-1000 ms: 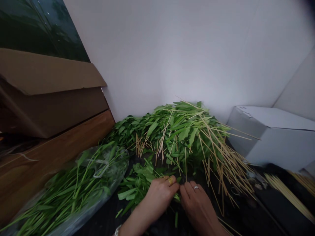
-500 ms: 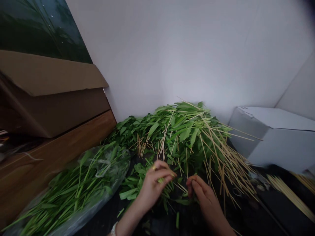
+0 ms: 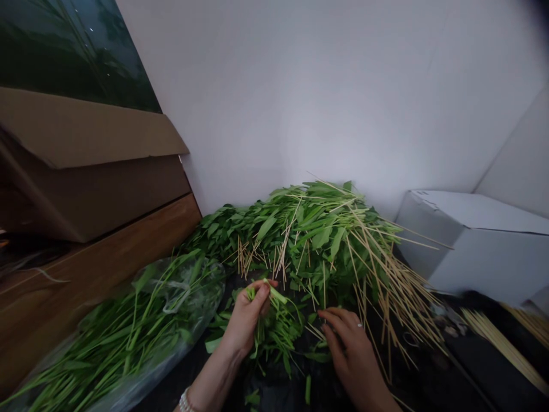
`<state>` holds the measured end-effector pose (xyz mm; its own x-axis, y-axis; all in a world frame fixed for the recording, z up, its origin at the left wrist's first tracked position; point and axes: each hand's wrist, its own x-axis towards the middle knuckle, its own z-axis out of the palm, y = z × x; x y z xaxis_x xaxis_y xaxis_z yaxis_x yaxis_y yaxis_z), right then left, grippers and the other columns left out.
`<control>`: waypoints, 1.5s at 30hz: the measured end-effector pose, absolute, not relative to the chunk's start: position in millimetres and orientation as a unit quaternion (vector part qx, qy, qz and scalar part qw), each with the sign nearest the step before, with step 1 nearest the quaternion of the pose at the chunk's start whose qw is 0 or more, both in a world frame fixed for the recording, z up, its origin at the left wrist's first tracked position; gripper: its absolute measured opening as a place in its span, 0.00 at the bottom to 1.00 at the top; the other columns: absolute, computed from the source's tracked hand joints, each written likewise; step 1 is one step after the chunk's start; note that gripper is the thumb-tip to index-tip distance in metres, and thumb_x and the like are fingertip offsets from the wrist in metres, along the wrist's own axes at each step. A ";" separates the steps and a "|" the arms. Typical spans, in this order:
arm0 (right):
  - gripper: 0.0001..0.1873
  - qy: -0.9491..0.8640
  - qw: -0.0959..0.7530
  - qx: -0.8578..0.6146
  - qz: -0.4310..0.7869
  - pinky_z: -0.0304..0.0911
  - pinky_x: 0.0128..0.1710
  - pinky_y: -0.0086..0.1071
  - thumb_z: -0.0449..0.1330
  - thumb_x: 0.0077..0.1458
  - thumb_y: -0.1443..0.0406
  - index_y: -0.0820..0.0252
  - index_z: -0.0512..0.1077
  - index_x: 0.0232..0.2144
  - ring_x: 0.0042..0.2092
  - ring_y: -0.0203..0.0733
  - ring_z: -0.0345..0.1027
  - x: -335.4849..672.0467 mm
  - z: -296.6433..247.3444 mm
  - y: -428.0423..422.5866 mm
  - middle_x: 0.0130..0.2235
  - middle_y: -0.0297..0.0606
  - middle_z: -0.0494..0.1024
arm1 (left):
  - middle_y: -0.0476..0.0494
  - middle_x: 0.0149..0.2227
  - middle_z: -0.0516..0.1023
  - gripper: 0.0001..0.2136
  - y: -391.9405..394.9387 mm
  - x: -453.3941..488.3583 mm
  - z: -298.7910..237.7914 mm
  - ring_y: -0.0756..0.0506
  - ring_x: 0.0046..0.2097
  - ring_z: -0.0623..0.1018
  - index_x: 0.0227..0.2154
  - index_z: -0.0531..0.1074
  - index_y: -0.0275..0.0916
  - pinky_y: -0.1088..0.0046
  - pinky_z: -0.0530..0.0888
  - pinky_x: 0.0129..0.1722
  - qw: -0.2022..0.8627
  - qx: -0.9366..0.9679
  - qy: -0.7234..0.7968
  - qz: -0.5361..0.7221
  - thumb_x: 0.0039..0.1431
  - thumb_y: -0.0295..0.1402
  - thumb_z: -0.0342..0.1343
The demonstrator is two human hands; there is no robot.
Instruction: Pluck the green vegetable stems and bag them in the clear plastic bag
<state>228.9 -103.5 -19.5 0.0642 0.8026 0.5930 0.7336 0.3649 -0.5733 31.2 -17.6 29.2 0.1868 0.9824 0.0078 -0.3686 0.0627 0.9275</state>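
Observation:
My left hand (image 3: 245, 321) is closed around a small bunch of leafy green stems (image 3: 278, 296). Their pale cut ends stick out past my thumb, and the leaves hang below over the dark surface. To the right, my right hand (image 3: 352, 352) has its fingers slightly bent and apart, with nothing visible in it. Beyond both hands lies a heap of leafy greens (image 3: 270, 220) with thin wooden skewers (image 3: 403, 292) among them, many fanning out to the right. A short loose piece of stem (image 3: 307, 389) rests between my wrists.
On the left, a clear plastic bag (image 3: 214, 292) holds more long green stems. A cardboard box (image 3: 107, 189) stands on a wooden ledge (image 3: 163, 229). At right are a white box (image 3: 493, 252) and a bundle of skewers (image 3: 501, 343). A white wall (image 3: 300, 86) closes off the back.
My left hand has moved slightly left and turned, showing the stems more plainly. My right hand has gone from pinched fingertips to spread fingers and shifted a little lower.

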 end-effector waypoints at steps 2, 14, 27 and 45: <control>0.13 -0.690 0.456 -0.561 0.026 0.66 0.46 0.39 0.50 0.62 0.68 0.55 0.68 0.47 0.48 0.45 0.66 228.3 -19.7 -103.4 0.46 0.43 0.72 | 0.59 0.16 0.55 0.17 -17.8 32.0 28.8 0.57 0.19 0.52 0.33 0.74 0.33 0.82 0.50 0.18 0.644 0.428 0.355 0.526 0.50 0.43 0.65; 0.18 -0.771 0.361 -0.505 -0.144 0.63 0.44 0.41 0.47 0.58 0.75 0.63 0.69 0.48 0.47 0.49 0.65 224.5 -29.6 -104.0 0.44 0.46 0.73 | 0.51 0.25 0.72 0.09 -2.3 0.8 58.2 0.53 0.26 0.74 0.29 0.71 0.37 0.79 0.74 0.26 0.819 0.127 0.233 0.509 0.61 0.37 0.55; 0.18 -0.778 0.345 -0.495 -0.173 0.61 0.43 0.42 0.47 0.58 0.76 0.67 0.70 0.46 0.45 0.50 0.64 228.1 -31.3 -103.4 0.43 0.47 0.74 | 0.55 0.23 0.66 0.15 11.0 -41.8 107.1 0.57 0.18 0.62 0.45 0.71 0.39 0.87 0.58 0.14 0.572 0.531 0.381 0.495 0.58 0.40 0.57; 0.17 -0.794 0.324 -0.474 -0.199 0.59 0.43 0.40 0.46 0.59 0.74 0.66 0.70 0.46 0.44 0.49 0.65 235.3 -43.2 -99.7 0.41 0.47 0.74 | 0.42 0.64 0.61 0.29 -34.1 -13.5 42.6 0.39 0.64 0.59 0.63 0.54 0.46 0.53 0.52 0.64 0.075 0.922 0.332 0.187 0.62 0.49 0.47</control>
<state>235.3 -99.7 -43.2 -0.3408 0.6233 0.7038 0.8816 0.4718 0.0090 -13.5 -34.1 42.6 0.7096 0.6399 0.2949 0.5840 -0.7683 0.2619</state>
